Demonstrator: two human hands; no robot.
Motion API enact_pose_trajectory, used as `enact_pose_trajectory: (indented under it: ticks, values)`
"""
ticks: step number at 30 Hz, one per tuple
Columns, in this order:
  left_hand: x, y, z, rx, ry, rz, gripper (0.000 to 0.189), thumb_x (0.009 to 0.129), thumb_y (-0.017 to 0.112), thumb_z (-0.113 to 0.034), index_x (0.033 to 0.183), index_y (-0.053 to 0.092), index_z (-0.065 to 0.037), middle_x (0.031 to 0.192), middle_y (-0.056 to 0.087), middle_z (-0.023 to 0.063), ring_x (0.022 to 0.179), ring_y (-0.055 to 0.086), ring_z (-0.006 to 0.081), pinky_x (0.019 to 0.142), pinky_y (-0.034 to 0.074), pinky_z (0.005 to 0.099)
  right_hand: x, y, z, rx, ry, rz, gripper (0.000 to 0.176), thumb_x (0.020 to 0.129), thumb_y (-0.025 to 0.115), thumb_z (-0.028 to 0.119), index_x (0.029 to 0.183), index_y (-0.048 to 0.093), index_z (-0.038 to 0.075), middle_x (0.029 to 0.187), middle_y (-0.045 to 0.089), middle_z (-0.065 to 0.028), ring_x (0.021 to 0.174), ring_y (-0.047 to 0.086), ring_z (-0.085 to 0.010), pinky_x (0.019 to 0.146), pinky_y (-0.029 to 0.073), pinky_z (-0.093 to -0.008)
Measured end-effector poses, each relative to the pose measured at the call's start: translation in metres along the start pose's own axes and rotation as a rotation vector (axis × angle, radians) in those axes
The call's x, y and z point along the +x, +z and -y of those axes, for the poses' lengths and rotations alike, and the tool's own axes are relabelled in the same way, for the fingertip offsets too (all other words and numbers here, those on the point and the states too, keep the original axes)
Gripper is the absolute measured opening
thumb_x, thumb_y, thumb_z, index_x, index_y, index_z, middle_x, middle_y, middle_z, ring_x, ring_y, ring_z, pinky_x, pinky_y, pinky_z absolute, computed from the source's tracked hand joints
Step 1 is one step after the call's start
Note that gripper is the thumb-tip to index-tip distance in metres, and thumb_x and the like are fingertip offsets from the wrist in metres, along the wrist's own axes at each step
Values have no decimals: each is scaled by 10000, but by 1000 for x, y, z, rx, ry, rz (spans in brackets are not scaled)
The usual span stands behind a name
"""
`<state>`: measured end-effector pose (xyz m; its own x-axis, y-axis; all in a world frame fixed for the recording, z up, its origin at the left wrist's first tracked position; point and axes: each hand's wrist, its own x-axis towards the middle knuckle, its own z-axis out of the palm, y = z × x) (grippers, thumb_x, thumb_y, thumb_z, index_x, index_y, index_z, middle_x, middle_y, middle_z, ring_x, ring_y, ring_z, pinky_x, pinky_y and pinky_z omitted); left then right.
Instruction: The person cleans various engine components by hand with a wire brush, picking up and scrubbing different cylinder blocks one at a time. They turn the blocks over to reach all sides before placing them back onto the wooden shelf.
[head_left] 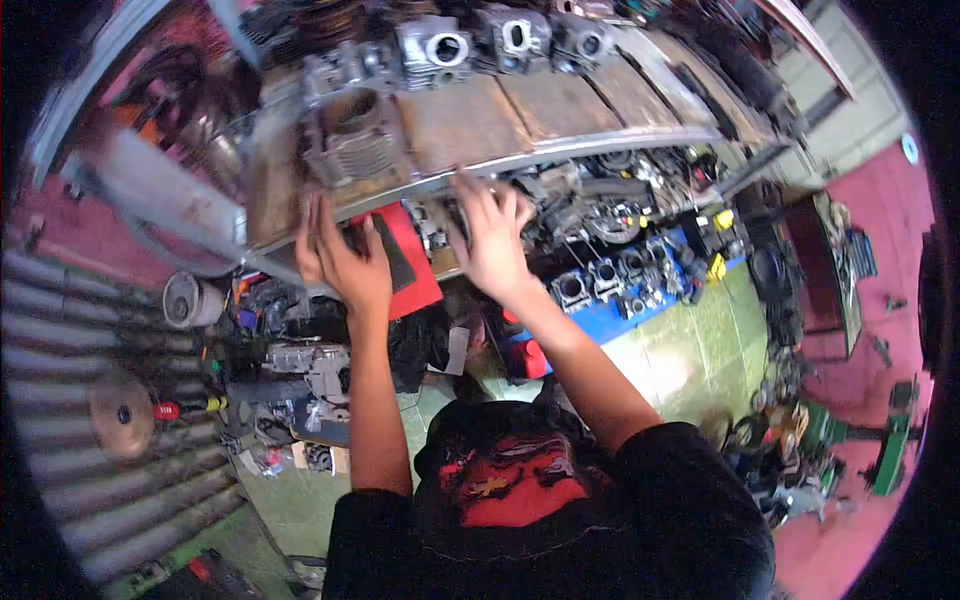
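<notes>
My left hand is at the front edge of the wooden bench, fingers stretched upward and thumb apart. Just beyond its fingertips, a finned metal engine cylinder stands upright on the boards. Partly behind this hand is a flat red piece with a dark panel on it; I cannot make out what it is. To the right, my right hand is raised near the same edge, somewhat blurred, its fingers apart and slightly bent. No held object shows in either hand.
Several metal engine parts line the back of the bench. Below it on the right, more parts lie on a blue sheet. A parts pile is at lower left, beside a corrugated wall. A green vise-like tool is at far right.
</notes>
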<state>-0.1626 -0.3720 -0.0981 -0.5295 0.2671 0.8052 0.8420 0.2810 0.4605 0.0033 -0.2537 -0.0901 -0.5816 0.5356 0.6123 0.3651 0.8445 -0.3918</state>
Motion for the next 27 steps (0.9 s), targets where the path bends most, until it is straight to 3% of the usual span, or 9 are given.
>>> enact_pose_trajectory:
  ticks: [3,5,9,12,18,21,23,25,27]
  values:
    - [-80,-8,-33,62,21,169,517,916,775,-113,1408,633,-37,1411,659,178,1245,585,360,1128,402,489,-93,-23,-28,3,89,174,713,853,739,172,1520,510,65,1546,503,-154,1353,465,-397,1133,327,-570]
    - [-139,-6,-44,-135,-63,414,473,938,750,-156,1379,628,-37,1313,680,190,1229,596,398,1073,409,511,-162,-38,-58,-34,143,338,706,860,719,150,1526,501,56,1498,520,-168,1332,472,-402,1123,347,-549]
    - [-241,-11,-44,-387,-300,985,384,925,772,-149,1284,674,-52,1195,727,166,1093,662,357,969,462,485,-301,-81,-111,-175,301,559,624,813,745,112,1411,578,53,1387,580,-180,1282,509,-402,1083,398,-535]
    - [-257,-18,-60,-444,-276,1162,356,920,773,-125,1258,687,-54,1133,749,139,1033,683,329,938,487,471,-374,-120,-139,-204,616,687,552,837,731,133,1366,604,37,1380,592,-185,1303,501,-415,1098,403,-561]
    - [-265,-7,-94,-387,-124,1295,350,916,771,-116,1250,684,-59,1097,754,134,1012,692,336,922,498,478,-427,-162,-184,-295,1057,644,493,865,733,147,1342,638,61,1316,666,-189,1285,526,-430,1111,404,-599]
    - [-274,12,-113,-345,-101,1311,349,907,778,-115,1237,680,-54,1093,747,148,1029,683,357,918,499,489,-431,-162,-216,-262,1035,652,496,861,725,148,1339,635,51,1326,665,-189,1285,522,-437,1087,402,-625]
    - [-278,24,-136,-277,-153,1345,353,901,782,-137,1227,679,-47,1089,739,166,1050,671,379,928,496,504,-430,-153,-241,-229,1019,674,485,865,751,173,1333,655,88,1339,676,-160,1287,529,-420,1075,399,-597]
    - [-284,35,-163,-179,-52,1286,355,911,774,-134,1243,691,-40,1107,743,187,1061,677,398,974,489,515,-422,-144,-262,-159,972,705,483,859,759,190,1319,657,83,1298,686,-166,1263,534,-420,1054,407,-599]
    - [-298,50,-187,-121,-132,1313,377,896,783,-149,1247,691,-49,1147,735,187,1109,661,394,986,482,518,-421,-127,-286,-153,854,776,478,865,764,214,1310,656,77,1263,691,-166,1242,537,-420,1030,414,-597]
